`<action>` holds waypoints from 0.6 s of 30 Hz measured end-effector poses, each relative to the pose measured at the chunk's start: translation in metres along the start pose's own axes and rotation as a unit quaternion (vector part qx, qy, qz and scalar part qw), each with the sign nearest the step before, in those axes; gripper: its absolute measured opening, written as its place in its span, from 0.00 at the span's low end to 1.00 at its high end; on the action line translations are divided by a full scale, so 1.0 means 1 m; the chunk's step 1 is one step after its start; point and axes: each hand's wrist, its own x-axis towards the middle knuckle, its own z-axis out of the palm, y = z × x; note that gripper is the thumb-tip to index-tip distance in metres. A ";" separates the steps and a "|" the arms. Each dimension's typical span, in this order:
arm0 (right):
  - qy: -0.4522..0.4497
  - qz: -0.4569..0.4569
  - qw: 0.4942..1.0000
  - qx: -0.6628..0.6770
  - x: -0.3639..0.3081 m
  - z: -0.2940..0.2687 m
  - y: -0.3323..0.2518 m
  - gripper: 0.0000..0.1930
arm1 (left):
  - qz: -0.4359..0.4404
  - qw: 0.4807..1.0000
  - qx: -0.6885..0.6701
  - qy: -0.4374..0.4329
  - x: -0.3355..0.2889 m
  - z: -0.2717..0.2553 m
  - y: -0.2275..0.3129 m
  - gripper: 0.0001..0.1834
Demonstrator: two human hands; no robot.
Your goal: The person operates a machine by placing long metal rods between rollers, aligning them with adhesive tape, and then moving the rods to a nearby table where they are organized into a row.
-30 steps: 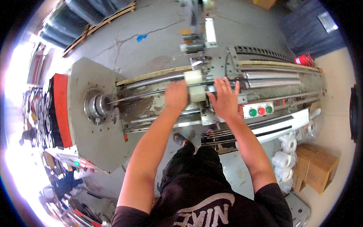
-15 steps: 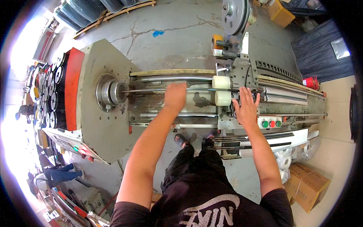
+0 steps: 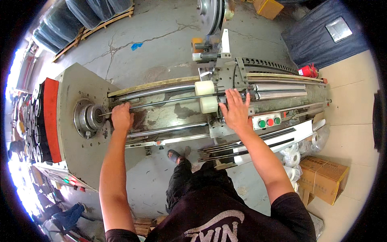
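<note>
A long thin metal rod [image 3: 169,99] runs level from the round steel chuck [image 3: 96,117] on the left to the carriage on the right. My left hand [image 3: 122,117] is closed around the rod close to the chuck. Two white rollers, the upper roller [image 3: 204,87] and the lower roller [image 3: 209,104], sit on either side of the rod. Just right of them, my right hand [image 3: 236,111] lies with spread fingers over the rod's right end on the carriage [image 3: 227,76]. Whether its palm presses on the rod is hidden.
A control box [image 3: 266,122] with green and red buttons is by my right wrist. Several dark rods [image 3: 258,141] lie on a white sheet nearest me. The grey machine housing [image 3: 70,101] stands left. A cardboard box [image 3: 324,177] is at right, and a red fire extinguisher [image 3: 308,71] beyond.
My left hand has slid left along the rod, from its middle to beside the chuck. My right hand stays at the carriage with fingers spread. The whole view has shifted.
</note>
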 end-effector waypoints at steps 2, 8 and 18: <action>-0.007 0.007 1.000 0.003 0.000 0.001 0.001 0.31 | -0.018 0.999 0.010 -0.030 0.003 0.001 0.008 0.17; -0.006 -0.014 0.999 0.045 0.002 0.000 0.010 0.33 | -0.057 0.993 -0.026 -0.101 0.025 0.006 0.079 0.21; -0.015 -0.052 0.997 0.062 0.002 0.000 0.028 0.34 | -0.002 0.997 0.014 -0.071 0.047 0.015 0.214 0.13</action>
